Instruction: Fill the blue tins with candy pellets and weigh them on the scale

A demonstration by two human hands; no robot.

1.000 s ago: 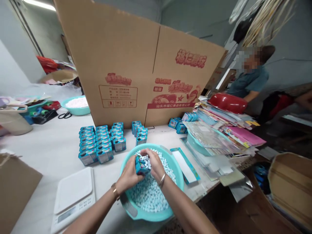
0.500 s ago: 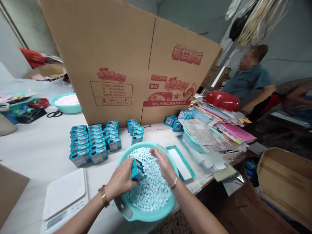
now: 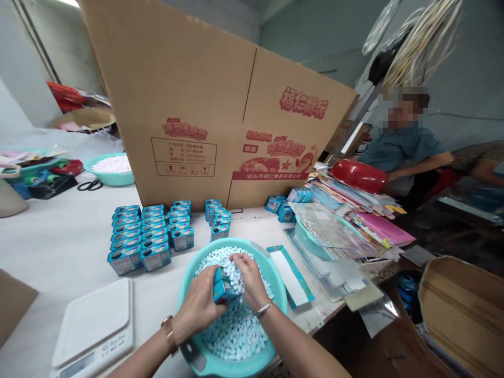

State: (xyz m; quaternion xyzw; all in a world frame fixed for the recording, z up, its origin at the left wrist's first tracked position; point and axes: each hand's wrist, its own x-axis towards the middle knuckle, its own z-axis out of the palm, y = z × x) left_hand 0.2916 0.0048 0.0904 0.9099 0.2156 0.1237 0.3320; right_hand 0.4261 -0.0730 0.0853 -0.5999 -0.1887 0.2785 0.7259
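Note:
A teal basin full of small pale blue candies sits at the table's near edge. My left hand holds a small blue box over the candies, its open top facing right. Against that box opening my right hand is cupped, fingers closed on a scoop of candies. Rows of filled blue boxes stand on the white table behind the basin.
A white scale lies left of the basin. A flattened blue carton lies to its right. A large cardboard box stands behind. Stacked papers and a red bowl sit right, a person seated beyond. Another basin stands far left.
My right hand, which had spread over the candies half a second ago, has come back against the box with a handful. The left hand kept hold of the box.

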